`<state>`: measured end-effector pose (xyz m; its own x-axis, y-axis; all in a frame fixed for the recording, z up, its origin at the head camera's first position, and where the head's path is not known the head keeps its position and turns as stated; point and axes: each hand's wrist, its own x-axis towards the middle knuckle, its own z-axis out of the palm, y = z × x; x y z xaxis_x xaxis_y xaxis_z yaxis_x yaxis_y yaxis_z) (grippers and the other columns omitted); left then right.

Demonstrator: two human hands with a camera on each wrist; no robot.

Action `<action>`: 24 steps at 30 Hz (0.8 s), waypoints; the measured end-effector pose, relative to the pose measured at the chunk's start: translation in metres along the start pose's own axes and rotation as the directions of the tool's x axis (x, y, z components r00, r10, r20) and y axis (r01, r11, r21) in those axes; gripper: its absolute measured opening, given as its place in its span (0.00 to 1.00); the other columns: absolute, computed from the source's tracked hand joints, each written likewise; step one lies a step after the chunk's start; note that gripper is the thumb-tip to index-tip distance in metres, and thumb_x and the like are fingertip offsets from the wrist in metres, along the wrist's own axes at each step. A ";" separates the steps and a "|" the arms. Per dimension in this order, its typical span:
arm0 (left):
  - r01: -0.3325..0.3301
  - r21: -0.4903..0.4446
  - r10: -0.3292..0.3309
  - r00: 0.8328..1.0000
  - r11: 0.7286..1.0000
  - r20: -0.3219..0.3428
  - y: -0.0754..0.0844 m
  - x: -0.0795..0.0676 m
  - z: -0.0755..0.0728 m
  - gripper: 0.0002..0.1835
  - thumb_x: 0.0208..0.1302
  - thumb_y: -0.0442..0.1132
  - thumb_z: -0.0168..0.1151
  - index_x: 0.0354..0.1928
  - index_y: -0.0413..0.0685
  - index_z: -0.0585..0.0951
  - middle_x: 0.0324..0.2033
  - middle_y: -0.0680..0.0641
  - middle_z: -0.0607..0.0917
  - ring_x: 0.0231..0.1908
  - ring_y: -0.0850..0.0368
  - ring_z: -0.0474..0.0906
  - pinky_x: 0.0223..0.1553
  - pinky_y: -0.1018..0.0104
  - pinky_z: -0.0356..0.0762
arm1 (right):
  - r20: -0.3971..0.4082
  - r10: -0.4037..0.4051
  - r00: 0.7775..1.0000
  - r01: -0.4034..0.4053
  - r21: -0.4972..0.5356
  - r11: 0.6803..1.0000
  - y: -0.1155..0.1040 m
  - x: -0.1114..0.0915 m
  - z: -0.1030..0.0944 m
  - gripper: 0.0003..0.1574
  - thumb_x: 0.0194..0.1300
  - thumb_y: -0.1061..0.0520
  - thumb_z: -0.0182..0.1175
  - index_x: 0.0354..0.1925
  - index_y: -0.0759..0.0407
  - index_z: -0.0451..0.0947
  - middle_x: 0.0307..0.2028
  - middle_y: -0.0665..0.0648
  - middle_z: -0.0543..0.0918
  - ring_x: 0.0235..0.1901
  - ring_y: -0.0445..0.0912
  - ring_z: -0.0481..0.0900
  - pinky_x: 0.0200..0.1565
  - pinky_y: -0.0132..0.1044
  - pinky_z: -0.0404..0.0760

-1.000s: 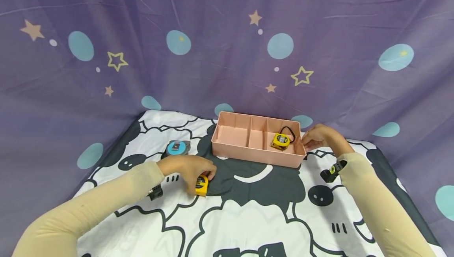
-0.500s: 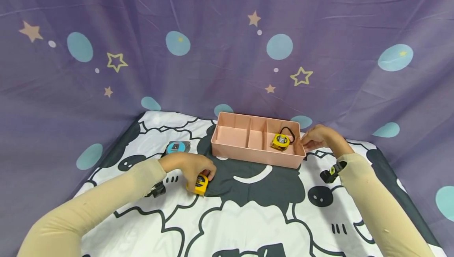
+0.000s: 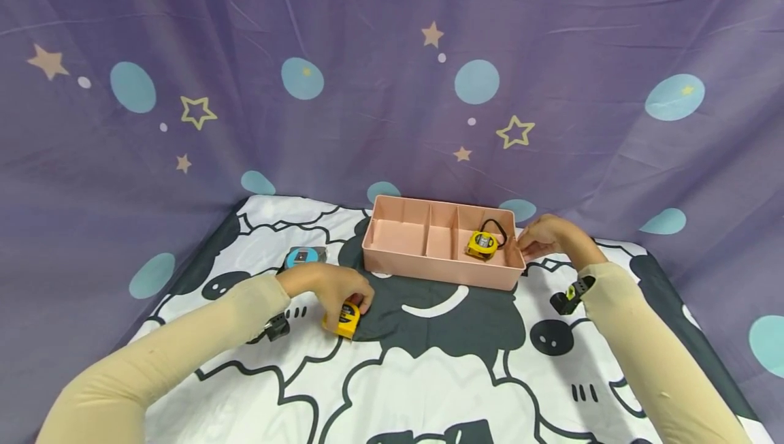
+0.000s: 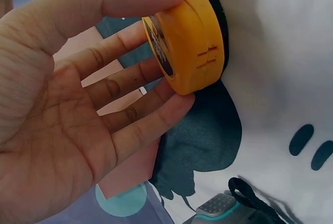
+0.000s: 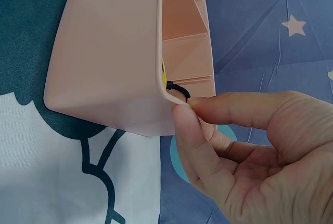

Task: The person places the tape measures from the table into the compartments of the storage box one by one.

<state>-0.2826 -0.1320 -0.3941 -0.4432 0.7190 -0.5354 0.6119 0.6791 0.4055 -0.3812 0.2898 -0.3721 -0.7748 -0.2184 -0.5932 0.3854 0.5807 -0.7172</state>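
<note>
My left hand (image 3: 335,292) holds a yellow tape measure (image 3: 347,321) between thumb and fingers, low over the cloth. In the left wrist view the thumb presses one side of the yellow tape measure (image 4: 200,42) and the fingertips reach its other side. With thumb and finger my right hand (image 3: 546,236) pinches the right end wall of a pink divided box (image 3: 441,269); the right wrist view shows that pinch on the box rim (image 5: 160,37). A second yellow tape measure (image 3: 482,244) with a black strap lies in the box's right compartment.
A grey and blue tape measure (image 3: 304,257) lies on the cloth behind my left hand, partly hidden by it. The white and dark patterned cloth (image 3: 441,389) covers the table. Behind the box hangs a purple curtain (image 3: 367,124) with stars.
The yellow tape measure in my left hand has turned and shifted slightly. My right hand stays on the box wall. The whole view has shifted a little.
</note>
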 end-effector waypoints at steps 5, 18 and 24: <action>0.012 -0.009 -0.012 1.000 1.000 -0.006 0.001 0.001 -0.001 0.26 0.38 0.31 0.82 0.41 0.52 0.81 0.37 0.51 0.79 0.35 0.64 0.69 0.37 0.72 0.70 | -0.009 0.001 1.000 -0.001 0.001 1.000 0.000 0.001 0.000 0.10 0.66 0.70 0.56 0.44 0.76 0.75 0.24 0.54 0.82 0.26 0.41 0.83 0.37 0.33 0.87; -0.032 0.011 0.033 0.997 0.999 -0.072 0.019 0.000 -0.027 0.25 0.38 0.28 0.82 0.41 0.50 0.82 0.35 0.48 0.81 0.33 0.63 0.70 0.37 0.71 0.72 | 0.000 -0.005 1.000 0.005 0.029 1.000 0.010 -0.003 0.002 0.08 0.67 0.70 0.55 0.43 0.76 0.75 0.24 0.54 0.82 0.26 0.42 0.84 0.38 0.33 0.88; -0.032 0.036 0.037 0.988 0.999 -0.149 0.034 -0.012 -0.060 0.27 0.38 0.28 0.81 0.44 0.48 0.81 0.39 0.48 0.80 0.39 0.56 0.73 0.42 0.68 0.76 | -0.010 -0.019 1.000 0.020 0.023 1.000 0.005 -0.001 0.003 0.11 0.67 0.70 0.56 0.46 0.77 0.73 0.25 0.54 0.82 0.27 0.42 0.84 0.39 0.34 0.88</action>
<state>-0.2956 -0.1083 -0.3299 -0.5125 0.7578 -0.4038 0.6489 0.6498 0.3959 -0.3768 0.2903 -0.3763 -0.7869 -0.2221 -0.5756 0.3814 0.5582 -0.7368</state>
